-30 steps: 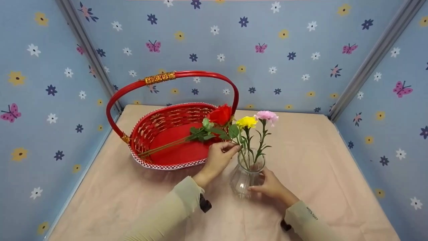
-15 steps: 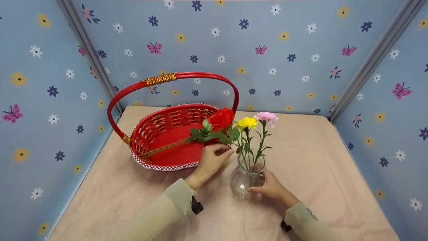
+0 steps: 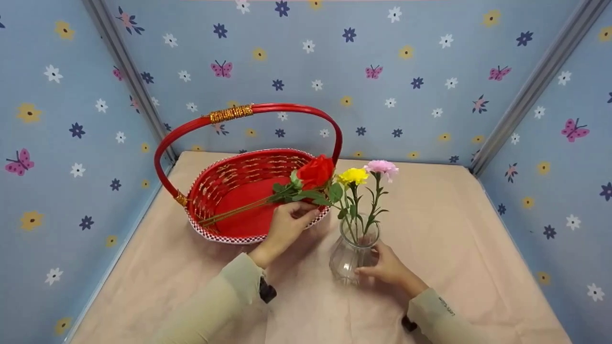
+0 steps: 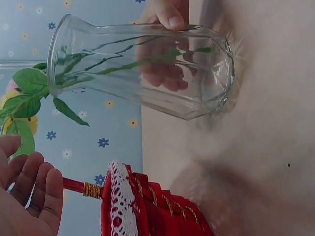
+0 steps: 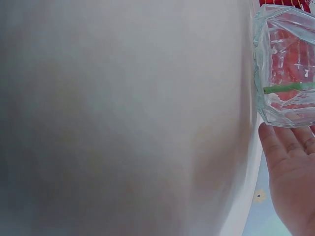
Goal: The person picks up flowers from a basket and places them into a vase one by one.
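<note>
My right hand (image 3: 389, 267) holds the clear glass vase (image 3: 346, 260), thumb and fingers around its lower body. In the vase stand a yellow carnation (image 3: 354, 176), a pink carnation (image 3: 381, 167) and a leafy stem (image 3: 335, 192) leaning left. A red rose bloom (image 3: 315, 172) appears above the basket's right rim, overlapping the leaves there. My left hand (image 3: 285, 227) is over the front right rim of the red basket (image 3: 229, 237), fingers loosely bent. The left wrist view shows nothing between those fingers (image 4: 51, 196). Green stems (image 3: 239, 210) lie across the basket.
The basket's tall red handle (image 3: 296, 106) arches over it. Pale pink cloth (image 3: 430, 205) covers the table. Blue patterned panels (image 3: 306, 62) enclose the back and both sides, with grey posts (image 3: 530, 86) at the corners.
My left hand has let go of the leafy stem by the vase mouth and drawn left to the basket's rim. The red bloom has shifted slightly. My right hand stays on the vase.
</note>
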Tool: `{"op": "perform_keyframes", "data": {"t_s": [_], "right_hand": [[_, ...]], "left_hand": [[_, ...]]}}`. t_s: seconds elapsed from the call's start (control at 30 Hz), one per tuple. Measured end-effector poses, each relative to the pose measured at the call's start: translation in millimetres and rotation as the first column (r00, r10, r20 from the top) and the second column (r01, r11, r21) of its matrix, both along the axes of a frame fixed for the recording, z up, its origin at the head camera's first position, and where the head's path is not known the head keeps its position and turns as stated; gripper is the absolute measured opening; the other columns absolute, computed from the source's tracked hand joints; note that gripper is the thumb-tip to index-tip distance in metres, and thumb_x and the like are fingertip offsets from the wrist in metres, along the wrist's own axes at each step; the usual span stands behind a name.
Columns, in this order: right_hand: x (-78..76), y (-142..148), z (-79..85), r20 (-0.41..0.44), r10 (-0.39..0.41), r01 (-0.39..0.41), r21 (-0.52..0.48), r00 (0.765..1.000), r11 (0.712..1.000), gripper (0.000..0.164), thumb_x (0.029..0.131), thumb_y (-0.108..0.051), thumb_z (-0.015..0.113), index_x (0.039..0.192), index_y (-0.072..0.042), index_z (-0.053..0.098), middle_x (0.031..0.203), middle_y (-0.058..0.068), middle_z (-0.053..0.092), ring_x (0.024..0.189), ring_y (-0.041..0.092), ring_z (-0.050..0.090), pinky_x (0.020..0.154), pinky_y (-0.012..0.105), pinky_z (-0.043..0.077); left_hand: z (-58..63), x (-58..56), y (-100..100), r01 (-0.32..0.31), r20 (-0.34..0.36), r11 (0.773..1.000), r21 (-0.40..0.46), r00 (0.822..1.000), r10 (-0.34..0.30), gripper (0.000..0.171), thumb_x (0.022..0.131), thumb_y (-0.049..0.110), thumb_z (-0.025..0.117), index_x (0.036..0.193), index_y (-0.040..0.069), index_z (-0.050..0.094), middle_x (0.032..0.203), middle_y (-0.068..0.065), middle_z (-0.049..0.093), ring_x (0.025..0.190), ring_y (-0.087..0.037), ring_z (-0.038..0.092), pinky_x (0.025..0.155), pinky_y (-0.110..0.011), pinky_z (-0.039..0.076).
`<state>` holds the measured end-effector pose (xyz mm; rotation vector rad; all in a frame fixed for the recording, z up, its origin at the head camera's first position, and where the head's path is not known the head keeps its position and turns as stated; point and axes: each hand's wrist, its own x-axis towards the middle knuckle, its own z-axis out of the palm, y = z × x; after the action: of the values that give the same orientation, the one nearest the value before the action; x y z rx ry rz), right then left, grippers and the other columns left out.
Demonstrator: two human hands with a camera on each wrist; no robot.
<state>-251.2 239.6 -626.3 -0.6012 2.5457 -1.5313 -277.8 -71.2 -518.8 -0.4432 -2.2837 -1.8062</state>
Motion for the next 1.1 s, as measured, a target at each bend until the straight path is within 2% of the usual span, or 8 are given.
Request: {"op": "perform_keyframes", "data": {"t_s": [0.17,0.37,0.57,0.73,0.97,1.1], "right_hand": [[0.8,-0.2,0.4,0.004,-0.008,0.008,0.003,1.000,1.000,0.083,0.078,-0.016,0.096,0.145,0.005,0.053,0.150,0.030,0.060,0.144,0.054,0.053,0.120,0.067,0.043],[2.6,0.1,2.4,0.026,-0.022,0.022,0.006,0.999,1.000,0.084,0.079,-0.018,0.097,0.146,0.004,0.053,0.151,0.029,0.060,0.145,0.052,0.053,0.121,0.064,0.043],[2.6,0.1,3.0,0.038,-0.023,0.023,-0.010,0.999,1.000,0.082,0.078,-0.015,0.097,0.145,0.004,0.053,0.150,0.029,0.059,0.145,0.051,0.053,0.122,0.062,0.043],[2.2,-0.2,2.7,0.067,-0.015,0.016,-0.004,0.998,1.000,0.083,0.081,-0.015,0.096,0.148,0.005,0.050,0.153,0.030,0.057,0.147,0.052,0.051,0.122,0.063,0.042],[1.9,0.3,2.5,0.081,-0.020,0.019,0.012,0.997,1.000,0.085,0.082,-0.017,0.095,0.150,0.005,0.049,0.154,0.030,0.056,0.148,0.052,0.050,0.123,0.065,0.041],[1.5,0.2,2.8,0.072,-0.022,0.021,0.013,0.997,1.000,0.083,0.080,-0.016,0.095,0.147,0.005,0.051,0.153,0.031,0.056,0.147,0.053,0.050,0.122,0.065,0.041]], "left_hand": [[2.6,-1.9,-11.6,-0.006,-0.026,1.000,-0.018,1.000,0.005,0.008,0.096,0.013,0.083,0.099,0.006,0.085,0.095,-0.011,0.083,0.081,-0.013,0.073,0.073,-0.020,0.057],[9.8,-3.6,-27.8,-0.018,-0.051,0.999,-0.051,0.999,0.015,0.012,0.097,0.013,0.082,0.104,0.004,0.084,0.099,-0.009,0.084,0.084,-0.015,0.075,0.079,-0.023,0.061],[15.2,-6.2,-42.5,-0.025,-0.022,0.996,-0.081,0.999,0.023,0.017,0.098,0.018,0.082,0.110,0.005,0.084,0.101,-0.007,0.083,0.087,-0.018,0.075,0.080,-0.022,0.060],[19.7,-7.7,-54.9,0.000,-0.004,0.996,-0.086,1.000,-0.001,0.023,0.099,0.020,0.082,0.114,0.003,0.082,0.102,-0.009,0.083,0.088,-0.022,0.075,0.079,-0.021,0.060],[29.3,-10.8,-73.2,-0.004,-0.049,0.993,-0.114,0.999,-0.002,0.020,0.099,0.017,0.081,0.115,0.005,0.082,0.104,-0.008,0.083,0.087,-0.014,0.074,0.081,-0.025,0.061],[34.8,-13.6,-82.4,-0.007,-0.059,0.989,-0.148,0.998,-0.002,0.021,0.099,0.017,0.081,0.118,0.007,0.082,0.104,-0.008,0.083,0.088,-0.015,0.074,0.083,-0.031,0.062]]}}
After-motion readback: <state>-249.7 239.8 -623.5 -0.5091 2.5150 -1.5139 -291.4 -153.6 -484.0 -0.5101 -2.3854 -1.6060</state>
